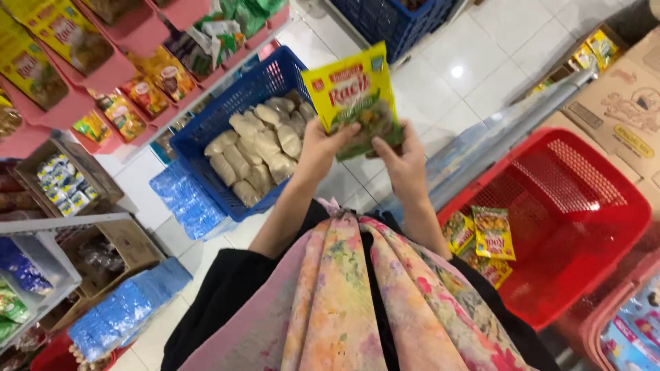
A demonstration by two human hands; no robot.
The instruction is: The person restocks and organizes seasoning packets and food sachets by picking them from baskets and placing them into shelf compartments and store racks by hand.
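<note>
The yellow-and-green seasoning sachet (355, 96), high in the middle of the frame, is pinched at its lower edge by the left hand (320, 148) and right hand (405, 165), and looks light, thin, crinkly and slippery, best held by its sealed edges.

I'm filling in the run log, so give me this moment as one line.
left hand + right hand: hold yellow packet | below right: red basket | ahead: blue basket

A black garment with black sleeves (227, 275) under a pastel floral scarf (357, 295).
</note>
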